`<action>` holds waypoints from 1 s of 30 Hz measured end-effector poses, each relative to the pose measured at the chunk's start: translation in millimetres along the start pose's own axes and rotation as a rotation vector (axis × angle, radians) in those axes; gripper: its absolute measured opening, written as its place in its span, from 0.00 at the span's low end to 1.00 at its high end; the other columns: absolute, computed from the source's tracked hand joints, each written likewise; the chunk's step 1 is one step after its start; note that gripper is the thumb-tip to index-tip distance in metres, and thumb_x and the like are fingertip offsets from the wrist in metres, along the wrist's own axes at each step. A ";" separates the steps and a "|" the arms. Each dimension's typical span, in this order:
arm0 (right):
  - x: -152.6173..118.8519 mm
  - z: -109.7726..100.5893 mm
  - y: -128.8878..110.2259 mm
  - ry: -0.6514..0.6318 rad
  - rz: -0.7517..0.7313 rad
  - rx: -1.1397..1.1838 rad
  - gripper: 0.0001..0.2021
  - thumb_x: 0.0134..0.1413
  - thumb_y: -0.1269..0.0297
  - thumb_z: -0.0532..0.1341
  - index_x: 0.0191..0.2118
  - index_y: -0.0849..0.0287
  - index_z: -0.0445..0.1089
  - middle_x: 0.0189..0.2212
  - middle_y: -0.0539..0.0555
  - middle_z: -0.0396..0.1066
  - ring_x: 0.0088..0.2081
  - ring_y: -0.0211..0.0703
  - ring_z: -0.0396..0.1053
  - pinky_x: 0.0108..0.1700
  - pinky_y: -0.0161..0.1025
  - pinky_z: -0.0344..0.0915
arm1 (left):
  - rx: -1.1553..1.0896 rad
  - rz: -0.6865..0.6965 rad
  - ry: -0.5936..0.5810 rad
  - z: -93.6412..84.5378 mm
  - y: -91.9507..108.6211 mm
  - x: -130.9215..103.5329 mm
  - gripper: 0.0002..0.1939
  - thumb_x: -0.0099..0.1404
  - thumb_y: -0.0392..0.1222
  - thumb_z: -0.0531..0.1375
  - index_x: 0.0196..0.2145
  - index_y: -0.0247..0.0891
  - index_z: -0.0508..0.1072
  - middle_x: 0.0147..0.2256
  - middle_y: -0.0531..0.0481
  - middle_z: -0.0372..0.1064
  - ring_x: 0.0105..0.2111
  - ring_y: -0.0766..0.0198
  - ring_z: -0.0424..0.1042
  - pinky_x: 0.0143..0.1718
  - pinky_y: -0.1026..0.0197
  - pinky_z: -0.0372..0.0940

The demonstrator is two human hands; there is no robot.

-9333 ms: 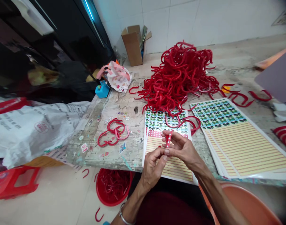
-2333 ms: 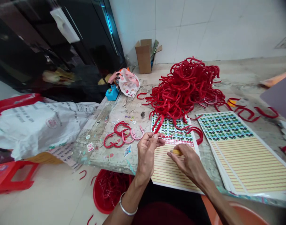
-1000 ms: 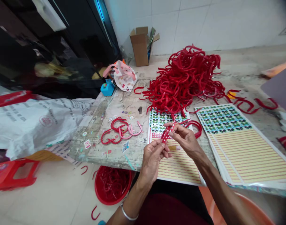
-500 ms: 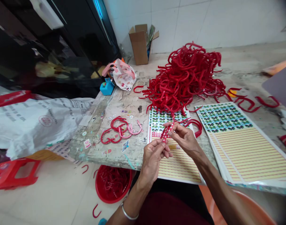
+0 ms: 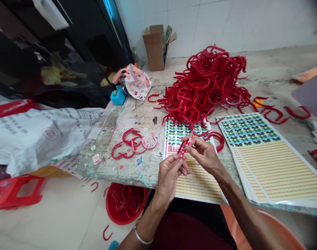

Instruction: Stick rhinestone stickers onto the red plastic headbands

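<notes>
In front of me both hands hold a red curved strip with a white-patterned sticker strip (image 5: 189, 141) along it. My left hand (image 5: 170, 177) pinches its lower end between thumb and fingers. My right hand (image 5: 205, 152) has thumb and fingertips closed on it higher up. Beneath them lies a sticker sheet (image 5: 197, 185) with green-and-blue pictures at the top and yellow lined strips below. Several bare red U-shaped strips (image 5: 219, 140) lie by my right hand. Just behind the sheet rises a big tangled pile of red curved strips (image 5: 207, 86).
A stack of similar sheets (image 5: 273, 170) lies at right. Several looped red and pink strips (image 5: 127, 144) are on the table at left. A red basin (image 5: 109, 208) of strips stands on the floor. A blue tape dispenser (image 5: 118, 96), white bag (image 5: 138, 83) and cardboard box (image 5: 153, 50) stand behind.
Both hands stay in nearly the same place on the strip. The right fingertips have shifted very slightly along it; the rest looks the same.
</notes>
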State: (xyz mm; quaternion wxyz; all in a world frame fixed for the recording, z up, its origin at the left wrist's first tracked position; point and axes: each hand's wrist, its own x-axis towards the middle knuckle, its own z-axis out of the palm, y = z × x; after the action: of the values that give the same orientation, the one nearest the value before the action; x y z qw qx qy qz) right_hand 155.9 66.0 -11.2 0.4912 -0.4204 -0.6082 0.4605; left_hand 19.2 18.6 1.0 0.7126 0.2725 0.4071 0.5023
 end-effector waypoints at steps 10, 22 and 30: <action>-2.5 0.9 4.4 0.013 -0.029 -0.054 0.06 0.54 0.65 0.58 0.28 0.58 0.62 0.42 0.56 0.66 0.40 0.41 0.67 0.41 0.39 0.63 | 0.003 -0.010 0.003 0.6 -1.2 0.2 0.07 0.60 0.38 0.58 0.28 0.32 0.68 0.23 0.54 0.64 0.20 0.75 0.60 0.32 0.62 0.67; -6.9 9.0 5.8 0.032 -0.021 -0.077 0.05 0.53 0.65 0.58 0.29 0.57 0.61 0.40 0.56 0.65 0.42 0.43 0.67 0.37 0.39 0.70 | 0.065 0.058 0.106 -2.0 -10.4 4.6 0.08 0.60 0.39 0.58 0.27 0.32 0.68 0.20 0.56 0.63 0.17 0.76 0.59 0.26 0.68 0.62; -12.2 15.7 12.7 0.089 -0.029 -0.142 0.06 0.52 0.65 0.60 0.31 0.57 0.60 0.40 0.56 0.67 0.39 0.42 0.70 0.37 0.41 0.73 | 0.080 0.086 0.134 -2.7 -13.6 4.4 0.08 0.60 0.40 0.58 0.26 0.32 0.69 0.19 0.57 0.62 0.16 0.77 0.57 0.25 0.68 0.60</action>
State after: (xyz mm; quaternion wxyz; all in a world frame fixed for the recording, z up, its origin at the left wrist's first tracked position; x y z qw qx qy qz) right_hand 143.2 54.8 -27.6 0.4934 -0.4652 -0.6229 0.3901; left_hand 24.3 17.9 -12.6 0.6502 0.2837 0.4615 0.5328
